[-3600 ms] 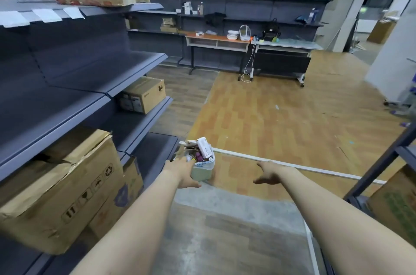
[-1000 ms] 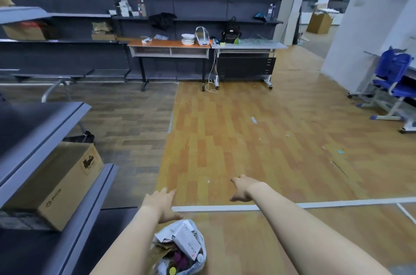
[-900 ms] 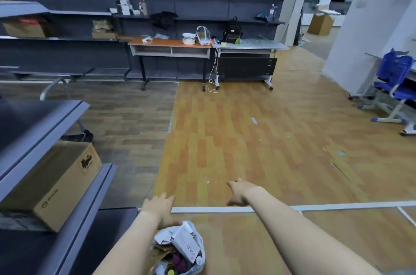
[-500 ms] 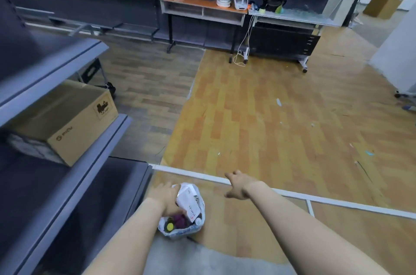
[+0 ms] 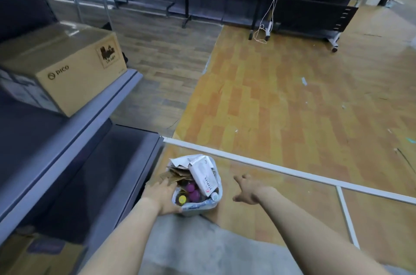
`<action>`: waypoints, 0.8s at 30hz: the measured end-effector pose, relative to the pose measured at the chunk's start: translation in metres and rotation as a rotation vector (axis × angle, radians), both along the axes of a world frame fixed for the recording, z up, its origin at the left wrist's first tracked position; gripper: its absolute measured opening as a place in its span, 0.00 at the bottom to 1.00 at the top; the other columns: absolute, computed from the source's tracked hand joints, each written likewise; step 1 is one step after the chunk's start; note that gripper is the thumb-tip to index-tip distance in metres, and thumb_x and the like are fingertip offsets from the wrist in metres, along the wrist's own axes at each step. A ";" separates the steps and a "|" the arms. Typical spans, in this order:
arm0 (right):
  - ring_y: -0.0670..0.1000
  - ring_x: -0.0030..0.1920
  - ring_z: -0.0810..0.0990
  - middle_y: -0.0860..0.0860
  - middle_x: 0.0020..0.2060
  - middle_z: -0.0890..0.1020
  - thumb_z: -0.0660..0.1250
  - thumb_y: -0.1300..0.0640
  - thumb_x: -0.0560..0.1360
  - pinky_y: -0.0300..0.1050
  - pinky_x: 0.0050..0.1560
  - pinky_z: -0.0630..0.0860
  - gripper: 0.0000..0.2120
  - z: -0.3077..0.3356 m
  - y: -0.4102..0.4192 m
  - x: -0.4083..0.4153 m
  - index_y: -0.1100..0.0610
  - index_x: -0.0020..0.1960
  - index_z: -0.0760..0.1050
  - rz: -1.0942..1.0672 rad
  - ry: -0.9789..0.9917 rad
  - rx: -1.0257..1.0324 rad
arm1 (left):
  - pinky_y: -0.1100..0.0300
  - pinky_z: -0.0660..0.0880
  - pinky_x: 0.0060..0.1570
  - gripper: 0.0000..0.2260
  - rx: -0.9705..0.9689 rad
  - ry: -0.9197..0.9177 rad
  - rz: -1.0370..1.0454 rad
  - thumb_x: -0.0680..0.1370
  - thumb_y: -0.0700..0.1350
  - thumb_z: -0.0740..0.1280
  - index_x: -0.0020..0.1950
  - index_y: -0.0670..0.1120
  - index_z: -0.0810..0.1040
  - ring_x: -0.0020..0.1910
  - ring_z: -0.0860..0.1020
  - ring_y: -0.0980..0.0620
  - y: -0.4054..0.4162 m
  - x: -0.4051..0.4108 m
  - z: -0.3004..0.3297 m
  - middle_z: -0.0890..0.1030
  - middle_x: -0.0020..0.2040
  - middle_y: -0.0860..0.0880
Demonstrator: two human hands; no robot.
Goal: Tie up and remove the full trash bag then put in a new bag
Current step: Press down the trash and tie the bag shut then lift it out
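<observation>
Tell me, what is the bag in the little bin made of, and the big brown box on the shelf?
The bag looks like thin plastic film: pale, see-through and crinkled where it folds over the rim. The box looks like plain matte cardboard: flat brown sides, sharp folded edges and a printed logo.
</observation>
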State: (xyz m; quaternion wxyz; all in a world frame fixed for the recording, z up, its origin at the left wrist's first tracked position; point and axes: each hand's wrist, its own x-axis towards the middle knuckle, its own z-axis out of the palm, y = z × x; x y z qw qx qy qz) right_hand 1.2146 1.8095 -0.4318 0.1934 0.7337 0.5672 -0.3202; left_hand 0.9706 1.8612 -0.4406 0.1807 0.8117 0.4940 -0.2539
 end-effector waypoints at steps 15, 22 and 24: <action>0.59 0.74 0.60 0.57 0.76 0.45 0.68 0.44 0.73 0.48 0.71 0.63 0.50 -0.281 0.010 -0.007 0.57 0.77 0.35 -0.036 0.126 0.277 | 0.50 0.53 0.75 0.35 0.314 -0.110 -0.271 0.77 0.61 0.59 0.78 0.48 0.49 0.77 0.54 0.46 0.017 0.006 -0.272 0.50 0.79 0.46; 0.58 0.74 0.60 0.56 0.77 0.42 0.66 0.47 0.75 0.48 0.70 0.62 0.48 -0.320 0.010 -0.004 0.55 0.76 0.33 -0.028 0.156 0.429 | 0.50 0.53 0.75 0.34 0.433 -0.130 -0.208 0.78 0.59 0.60 0.78 0.50 0.48 0.77 0.54 0.44 0.016 0.008 -0.312 0.49 0.79 0.44; 0.58 0.74 0.60 0.56 0.77 0.43 0.66 0.47 0.75 0.48 0.70 0.62 0.46 -0.325 0.008 -0.002 0.53 0.77 0.35 -0.033 0.170 0.468 | 0.49 0.54 0.74 0.32 0.453 -0.144 -0.181 0.78 0.57 0.61 0.78 0.52 0.52 0.77 0.53 0.44 0.011 0.009 -0.317 0.47 0.79 0.43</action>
